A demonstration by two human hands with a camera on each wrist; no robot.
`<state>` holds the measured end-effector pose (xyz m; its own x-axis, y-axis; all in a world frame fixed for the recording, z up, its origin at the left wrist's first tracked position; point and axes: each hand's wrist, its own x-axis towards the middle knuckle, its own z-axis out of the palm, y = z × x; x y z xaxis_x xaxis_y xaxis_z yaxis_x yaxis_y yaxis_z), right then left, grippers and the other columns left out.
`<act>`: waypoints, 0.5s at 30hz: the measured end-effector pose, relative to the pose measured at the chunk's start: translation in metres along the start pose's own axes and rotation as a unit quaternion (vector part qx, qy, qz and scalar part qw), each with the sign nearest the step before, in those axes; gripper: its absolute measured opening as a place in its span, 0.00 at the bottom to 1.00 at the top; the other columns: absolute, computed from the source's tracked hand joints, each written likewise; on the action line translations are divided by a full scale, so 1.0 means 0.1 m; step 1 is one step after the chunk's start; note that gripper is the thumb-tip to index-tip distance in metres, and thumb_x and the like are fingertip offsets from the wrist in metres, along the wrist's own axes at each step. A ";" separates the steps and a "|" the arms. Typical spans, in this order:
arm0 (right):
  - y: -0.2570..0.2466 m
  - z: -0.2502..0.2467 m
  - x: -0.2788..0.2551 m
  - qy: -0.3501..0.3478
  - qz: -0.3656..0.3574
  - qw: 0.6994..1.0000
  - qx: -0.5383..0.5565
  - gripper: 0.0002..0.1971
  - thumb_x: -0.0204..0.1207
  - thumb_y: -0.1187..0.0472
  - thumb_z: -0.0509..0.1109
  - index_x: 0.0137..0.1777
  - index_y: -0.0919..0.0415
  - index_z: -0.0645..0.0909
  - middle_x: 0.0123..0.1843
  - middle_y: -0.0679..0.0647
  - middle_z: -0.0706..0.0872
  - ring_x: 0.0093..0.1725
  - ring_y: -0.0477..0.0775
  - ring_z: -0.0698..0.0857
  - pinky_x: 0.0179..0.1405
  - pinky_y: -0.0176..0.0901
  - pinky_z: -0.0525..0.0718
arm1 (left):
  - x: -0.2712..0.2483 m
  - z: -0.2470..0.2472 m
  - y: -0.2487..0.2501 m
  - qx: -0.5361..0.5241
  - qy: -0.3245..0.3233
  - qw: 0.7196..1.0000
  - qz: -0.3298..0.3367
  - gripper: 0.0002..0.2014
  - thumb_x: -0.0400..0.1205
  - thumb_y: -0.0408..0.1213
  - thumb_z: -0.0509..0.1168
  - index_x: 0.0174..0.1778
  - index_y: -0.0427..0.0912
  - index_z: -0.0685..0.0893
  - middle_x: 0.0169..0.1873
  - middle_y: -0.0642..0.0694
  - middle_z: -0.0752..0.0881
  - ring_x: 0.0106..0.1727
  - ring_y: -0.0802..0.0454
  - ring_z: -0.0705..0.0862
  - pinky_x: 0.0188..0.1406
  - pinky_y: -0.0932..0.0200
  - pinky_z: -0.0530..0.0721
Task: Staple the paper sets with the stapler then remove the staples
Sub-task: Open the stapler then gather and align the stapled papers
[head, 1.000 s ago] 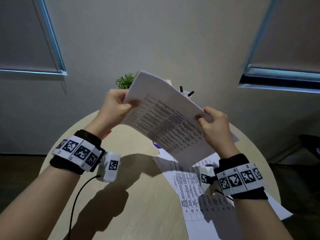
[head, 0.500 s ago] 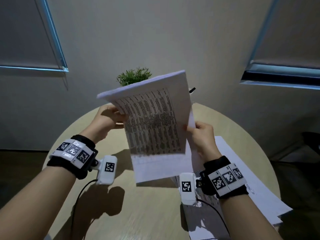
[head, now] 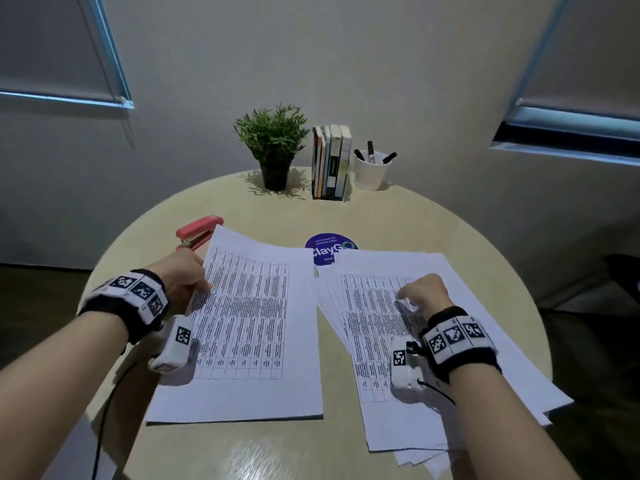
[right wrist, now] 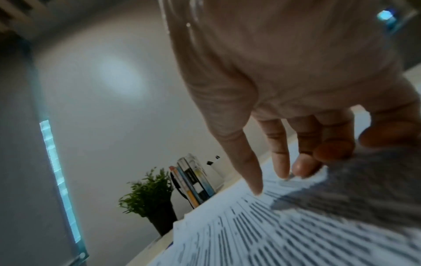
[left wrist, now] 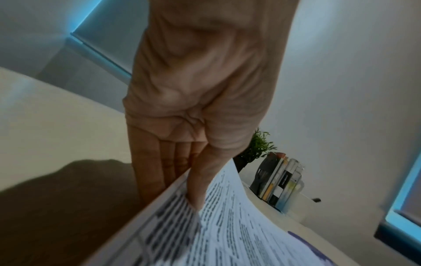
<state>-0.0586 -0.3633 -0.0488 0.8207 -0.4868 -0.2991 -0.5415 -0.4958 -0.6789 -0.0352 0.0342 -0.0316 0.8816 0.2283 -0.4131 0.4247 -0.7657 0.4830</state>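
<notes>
The left set (head: pixel 242 317) of printed sheets lies flat on the round table (head: pixel 398 216), squared up, its far corner lying over the front end of the pink stapler (head: pixel 197 232), which sits on the table just beyond the left hand (head: pixel 183 277). That hand grasps the set's left edge: in the left wrist view the thumb (left wrist: pixel 200 180) lies on top of the page while the fingers (left wrist: pixel 157 169) run underneath, lifting the edge a little off the table. Just beside it, to the right, lies a looser pile (head: pixel 433 358) of printed sheets, fanned so that several edges show along its near and left sides. The right hand (head: pixel 422 294) is over the upper part of this pile, fingers loosely spread and pointing down, holding nothing; in the right wrist view the fingertips (right wrist: pixel 282 171) reach the top sheet, though the blur leaves it unclear whether they press it. A round blue sticker (head: pixel 329 245) shows on the table between the far corners of the two stacks. At the far edge stand a potted plant (head: pixel 273 143), a row of upright books (head: pixel 331 161) and a white cup (head: pixel 370 169) of markers.
</notes>
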 end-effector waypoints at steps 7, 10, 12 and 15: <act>0.01 0.00 0.04 -0.043 -0.007 0.996 -0.084 0.14 0.63 0.73 0.81 0.46 0.72 0.82 0.36 0.60 0.83 0.44 0.62 0.84 0.40 0.47 0.82 | -0.07 0.01 0.12 0.155 0.034 0.987 -0.008 0.08 0.73 0.26 0.72 0.44 0.28 0.82 0.34 0.38 0.85 0.34 0.42 0.85 0.32 0.56 0.84; 0.03 0.00 0.06 -0.052 -0.009 0.995 -0.084 0.16 0.64 0.73 0.82 0.50 0.74 0.83 0.42 0.64 0.85 0.49 0.65 0.85 0.48 0.52 0.85 | -0.10 0.00 0.12 0.209 0.057 0.976 0.004 0.09 0.72 0.28 0.72 0.44 0.30 0.82 0.34 0.40 0.83 0.37 0.43 0.84 0.35 0.56 0.84; 0.04 -0.01 0.06 -0.052 -0.010 0.995 -0.086 0.15 0.65 0.72 0.82 0.49 0.74 0.83 0.43 0.64 0.85 0.49 0.64 0.84 0.48 0.51 0.85 | -0.10 0.02 0.12 0.250 0.092 0.964 0.011 0.17 0.70 0.32 0.73 0.53 0.31 0.80 0.39 0.40 0.84 0.40 0.43 0.85 0.41 0.54 0.87; 0.05 -0.01 0.08 -0.052 -0.012 0.995 -0.089 0.14 0.67 0.70 0.82 0.48 0.72 0.81 0.42 0.62 0.84 0.47 0.62 0.82 0.46 0.48 0.81 | -0.08 0.08 0.24 0.271 0.174 0.944 0.068 0.34 0.72 0.41 0.73 0.70 0.36 0.68 0.61 0.34 0.75 0.62 0.35 0.77 0.56 0.42 0.83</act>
<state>-0.0548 -0.3707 -0.0539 0.8437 -0.4006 -0.3574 -0.5368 -0.6308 -0.5603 -0.0338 0.0093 -0.0226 0.9746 0.2181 -0.0516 0.2188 -0.9757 0.0091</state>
